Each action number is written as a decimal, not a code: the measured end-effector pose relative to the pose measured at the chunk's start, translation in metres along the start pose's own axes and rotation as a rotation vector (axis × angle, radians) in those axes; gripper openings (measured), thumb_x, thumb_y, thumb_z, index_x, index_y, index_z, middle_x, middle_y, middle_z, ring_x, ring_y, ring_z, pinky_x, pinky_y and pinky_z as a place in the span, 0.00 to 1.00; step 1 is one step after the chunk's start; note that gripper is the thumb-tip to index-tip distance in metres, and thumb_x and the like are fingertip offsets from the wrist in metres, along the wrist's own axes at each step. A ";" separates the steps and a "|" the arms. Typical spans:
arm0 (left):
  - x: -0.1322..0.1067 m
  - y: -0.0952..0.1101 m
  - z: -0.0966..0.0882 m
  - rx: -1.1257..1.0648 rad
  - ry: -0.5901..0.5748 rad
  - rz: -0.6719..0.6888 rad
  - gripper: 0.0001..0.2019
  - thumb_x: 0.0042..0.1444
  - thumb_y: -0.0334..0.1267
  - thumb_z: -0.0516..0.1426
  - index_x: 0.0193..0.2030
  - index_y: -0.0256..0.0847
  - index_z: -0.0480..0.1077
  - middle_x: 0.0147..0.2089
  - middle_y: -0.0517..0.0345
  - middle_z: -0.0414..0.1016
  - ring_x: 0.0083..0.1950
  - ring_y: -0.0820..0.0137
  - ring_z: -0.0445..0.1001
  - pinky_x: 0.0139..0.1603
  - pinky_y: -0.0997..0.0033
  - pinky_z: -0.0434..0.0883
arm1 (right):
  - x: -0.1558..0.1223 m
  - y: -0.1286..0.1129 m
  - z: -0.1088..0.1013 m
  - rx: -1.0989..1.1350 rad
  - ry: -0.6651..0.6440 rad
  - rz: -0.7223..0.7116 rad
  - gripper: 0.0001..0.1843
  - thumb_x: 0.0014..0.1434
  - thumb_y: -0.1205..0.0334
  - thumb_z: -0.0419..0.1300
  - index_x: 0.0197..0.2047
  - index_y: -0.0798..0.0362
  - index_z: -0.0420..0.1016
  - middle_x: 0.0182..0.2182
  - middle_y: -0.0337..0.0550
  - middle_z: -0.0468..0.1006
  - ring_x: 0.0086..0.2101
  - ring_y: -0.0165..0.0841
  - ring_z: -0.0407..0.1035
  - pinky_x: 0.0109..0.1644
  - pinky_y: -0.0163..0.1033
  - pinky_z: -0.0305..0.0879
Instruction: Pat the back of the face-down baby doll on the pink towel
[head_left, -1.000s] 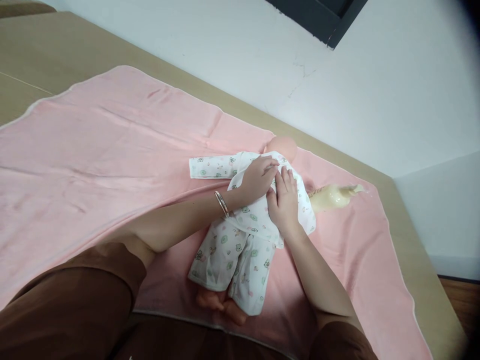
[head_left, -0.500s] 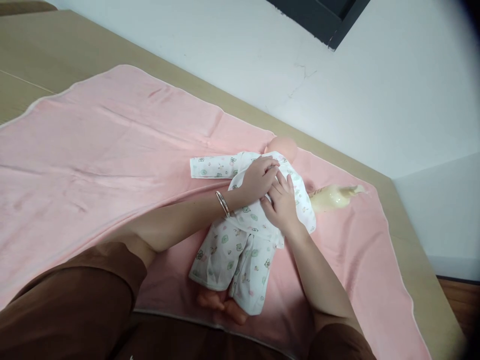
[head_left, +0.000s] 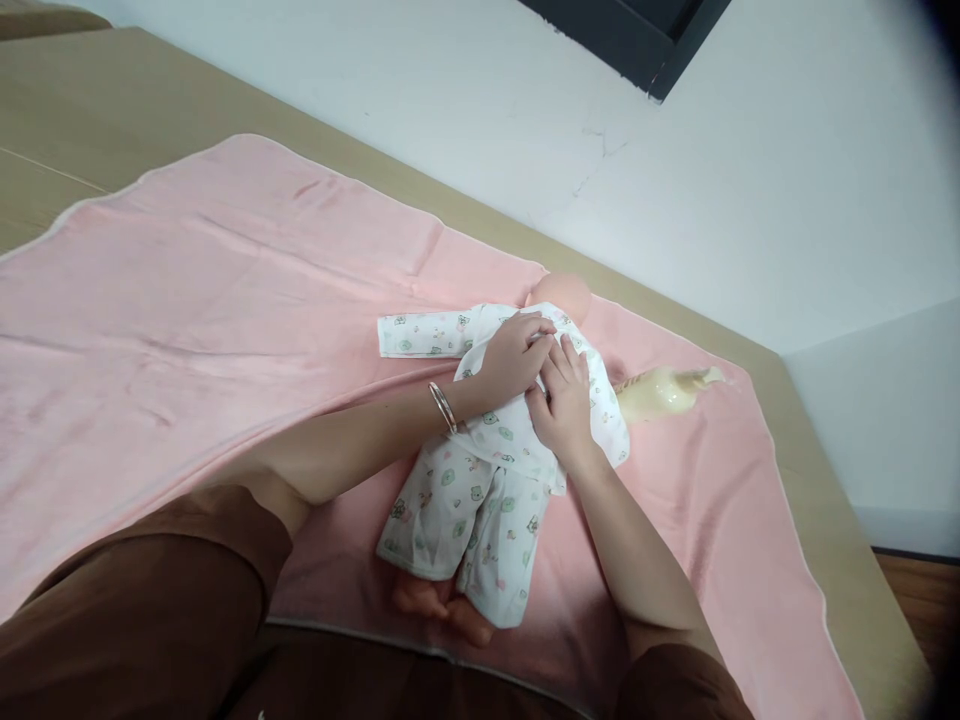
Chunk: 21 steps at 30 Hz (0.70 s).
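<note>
A baby doll point(head_left: 491, 430) lies stretched out in a white shirt and trousers printed with small green and pink figures. Its bare round head point(head_left: 562, 295) points away from me, and its feet point(head_left: 442, 607) stick out near my body. Whether it lies face up or face down I cannot tell. My left hand point(head_left: 517, 357), with a silver bangle at the wrist, rests on the upper shirt, fingers extended. Beside it my right hand point(head_left: 564, 395) lies on the shirt too, fingers stretched out, its fingertips close against my left hand.
A pink blanket point(head_left: 225, 290) with wrinkles spreads under the doll on a wooden table point(head_left: 135, 90). A pale yellow pump bottle point(head_left: 660, 392) lies on its side to the doll's right. A white wall point(head_left: 465, 110) runs along the table's far edge.
My right hand has shifted slightly on the shirt, its fingers a little straighter. My left hand stays in place, and the doll has not visibly moved.
</note>
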<state>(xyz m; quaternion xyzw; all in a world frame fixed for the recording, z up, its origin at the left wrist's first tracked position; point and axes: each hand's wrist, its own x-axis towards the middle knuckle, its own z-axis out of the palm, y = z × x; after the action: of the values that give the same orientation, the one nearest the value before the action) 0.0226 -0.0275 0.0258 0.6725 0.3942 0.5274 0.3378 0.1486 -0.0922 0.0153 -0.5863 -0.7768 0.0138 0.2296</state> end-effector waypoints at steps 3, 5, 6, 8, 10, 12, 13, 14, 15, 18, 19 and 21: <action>0.000 0.000 0.000 -0.006 0.005 0.002 0.09 0.57 0.32 0.51 0.37 0.46 0.72 0.47 0.56 0.80 0.55 0.63 0.76 0.60 0.56 0.74 | 0.000 0.000 0.000 -0.001 0.002 0.002 0.30 0.65 0.59 0.48 0.70 0.48 0.59 0.72 0.45 0.57 0.73 0.47 0.40 0.73 0.68 0.38; 0.000 0.000 0.000 -0.010 0.007 0.004 0.09 0.57 0.32 0.51 0.37 0.46 0.72 0.47 0.57 0.80 0.55 0.63 0.76 0.61 0.56 0.73 | 0.000 0.000 0.000 0.001 0.001 0.003 0.30 0.65 0.59 0.48 0.70 0.48 0.59 0.72 0.45 0.57 0.73 0.48 0.40 0.73 0.68 0.38; 0.000 0.000 0.000 -0.011 0.007 0.004 0.09 0.57 0.32 0.51 0.37 0.46 0.72 0.47 0.57 0.80 0.55 0.63 0.76 0.61 0.56 0.73 | 0.000 -0.001 0.000 0.002 0.000 0.003 0.30 0.65 0.59 0.48 0.70 0.48 0.59 0.72 0.45 0.57 0.73 0.48 0.40 0.73 0.68 0.38; 0.000 -0.001 0.000 -0.011 0.007 0.001 0.09 0.57 0.31 0.51 0.37 0.47 0.72 0.47 0.57 0.80 0.55 0.63 0.76 0.61 0.56 0.73 | 0.001 -0.001 0.000 0.002 -0.001 0.002 0.30 0.65 0.59 0.47 0.70 0.47 0.58 0.72 0.45 0.57 0.73 0.47 0.40 0.73 0.68 0.38; 0.000 -0.002 0.000 -0.009 0.007 -0.001 0.09 0.57 0.31 0.51 0.36 0.47 0.72 0.47 0.58 0.80 0.54 0.63 0.76 0.61 0.57 0.73 | 0.001 0.000 0.000 0.001 0.001 -0.001 0.30 0.65 0.60 0.48 0.70 0.47 0.58 0.72 0.45 0.57 0.73 0.47 0.40 0.73 0.69 0.38; 0.000 -0.002 0.000 -0.005 0.004 -0.001 0.09 0.57 0.31 0.51 0.36 0.47 0.72 0.47 0.58 0.80 0.55 0.63 0.76 0.61 0.57 0.73 | 0.001 0.000 0.000 0.000 0.003 -0.002 0.30 0.65 0.60 0.48 0.70 0.47 0.59 0.72 0.46 0.57 0.73 0.47 0.40 0.73 0.69 0.38; 0.000 -0.002 0.000 -0.003 0.001 -0.001 0.09 0.57 0.31 0.51 0.36 0.47 0.72 0.47 0.58 0.80 0.55 0.63 0.76 0.61 0.57 0.73 | 0.001 0.000 0.000 0.000 0.005 -0.002 0.30 0.65 0.60 0.48 0.70 0.47 0.59 0.72 0.46 0.57 0.73 0.48 0.40 0.73 0.69 0.38; 0.000 -0.002 0.000 0.000 -0.001 0.000 0.09 0.57 0.31 0.51 0.36 0.47 0.72 0.47 0.58 0.80 0.55 0.63 0.76 0.61 0.56 0.73 | 0.000 0.000 0.000 0.000 0.006 -0.003 0.30 0.65 0.59 0.48 0.70 0.48 0.59 0.72 0.46 0.57 0.73 0.48 0.41 0.73 0.69 0.38; 0.000 -0.002 0.000 0.002 -0.002 0.000 0.09 0.57 0.31 0.51 0.37 0.47 0.72 0.47 0.58 0.80 0.55 0.63 0.76 0.61 0.56 0.73 | 0.000 0.000 0.000 0.000 0.007 -0.003 0.30 0.65 0.59 0.48 0.70 0.48 0.59 0.72 0.46 0.57 0.73 0.48 0.41 0.73 0.69 0.39; 0.000 -0.001 0.000 0.005 0.000 0.000 0.09 0.57 0.32 0.51 0.36 0.47 0.72 0.47 0.57 0.80 0.55 0.63 0.76 0.61 0.56 0.73 | 0.000 -0.003 -0.002 -0.015 -0.013 0.006 0.31 0.66 0.59 0.47 0.71 0.47 0.57 0.73 0.45 0.56 0.73 0.48 0.40 0.73 0.69 0.38; 0.000 0.000 0.000 0.005 -0.001 -0.001 0.09 0.57 0.32 0.51 0.36 0.47 0.72 0.48 0.57 0.80 0.54 0.63 0.76 0.61 0.56 0.74 | 0.000 -0.005 -0.002 -0.025 -0.023 0.016 0.31 0.66 0.59 0.47 0.72 0.47 0.56 0.73 0.45 0.55 0.73 0.48 0.39 0.73 0.69 0.38; 0.000 0.000 0.000 0.002 -0.006 -0.004 0.10 0.57 0.32 0.51 0.37 0.48 0.72 0.48 0.57 0.80 0.54 0.63 0.76 0.61 0.55 0.74 | 0.000 -0.007 -0.003 -0.044 -0.038 0.039 0.33 0.66 0.59 0.46 0.73 0.49 0.52 0.74 0.46 0.51 0.74 0.49 0.36 0.73 0.69 0.39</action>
<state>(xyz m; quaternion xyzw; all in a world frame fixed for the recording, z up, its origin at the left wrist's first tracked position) 0.0223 -0.0274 0.0263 0.6738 0.3950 0.5242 0.3394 0.1433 -0.0949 0.0204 -0.6059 -0.7695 0.0123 0.2014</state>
